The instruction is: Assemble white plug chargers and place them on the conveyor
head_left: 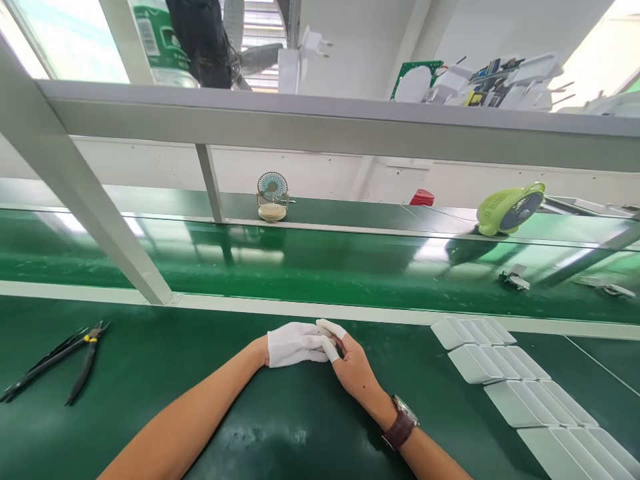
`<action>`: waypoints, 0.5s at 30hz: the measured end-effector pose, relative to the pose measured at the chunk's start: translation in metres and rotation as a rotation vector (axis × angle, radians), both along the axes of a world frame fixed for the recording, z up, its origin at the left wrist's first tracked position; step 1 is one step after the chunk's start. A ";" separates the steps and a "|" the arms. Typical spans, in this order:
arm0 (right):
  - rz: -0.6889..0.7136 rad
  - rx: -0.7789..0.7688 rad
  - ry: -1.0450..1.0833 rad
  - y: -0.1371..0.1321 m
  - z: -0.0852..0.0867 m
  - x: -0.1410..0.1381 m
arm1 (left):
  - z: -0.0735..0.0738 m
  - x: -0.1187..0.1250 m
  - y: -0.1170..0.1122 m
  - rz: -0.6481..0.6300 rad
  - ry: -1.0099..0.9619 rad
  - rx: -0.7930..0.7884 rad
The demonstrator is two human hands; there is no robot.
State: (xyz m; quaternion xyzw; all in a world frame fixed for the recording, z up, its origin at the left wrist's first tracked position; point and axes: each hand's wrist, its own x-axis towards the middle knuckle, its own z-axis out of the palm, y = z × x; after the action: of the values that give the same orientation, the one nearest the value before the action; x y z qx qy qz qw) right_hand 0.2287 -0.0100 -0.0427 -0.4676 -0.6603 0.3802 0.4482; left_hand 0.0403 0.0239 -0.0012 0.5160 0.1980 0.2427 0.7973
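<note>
My left hand [299, 344], in a white glove, lies low over the dark green work surface [240, 407]. Its fingers are pressed together and meet the thumb of my right hand [354, 365]. Whether anything small is between them is hidden. White covers sit on the tips of my right thumb and a right finger, which are apart with a gap between them. A watch with a dark strap [399, 430] is on my right wrist.
Pliers with black handles [90, 350] lie at left. Several white plastic trays [520, 403] line the right side. Beyond a pale rail runs a green belt [310, 267] with a small metal part [515, 277]. Small fans stand behind; a metal shelf beam [320, 127] crosses above.
</note>
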 end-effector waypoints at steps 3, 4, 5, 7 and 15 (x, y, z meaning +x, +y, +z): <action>0.011 0.056 -0.123 -0.004 0.005 0.004 | -0.002 -0.017 0.017 0.454 0.279 0.247; 0.039 0.081 -0.195 -0.006 0.008 0.007 | -0.003 -0.024 0.023 0.683 0.366 0.317; 0.081 0.117 -0.286 -0.008 0.012 0.010 | -0.005 -0.031 0.029 0.863 0.416 0.356; 0.185 0.222 -0.480 -0.013 0.018 0.015 | -0.007 -0.042 0.037 1.046 0.441 0.378; 0.134 0.590 -0.844 -0.029 0.015 0.003 | -0.021 -0.024 0.010 0.831 0.585 0.810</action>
State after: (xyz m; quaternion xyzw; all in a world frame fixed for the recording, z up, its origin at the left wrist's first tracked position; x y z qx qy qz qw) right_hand 0.2313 -0.0386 -0.0280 -0.3904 -0.8912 -0.0158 0.2303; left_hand 0.0164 0.0344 -0.0219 0.7011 0.4827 0.4359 0.2926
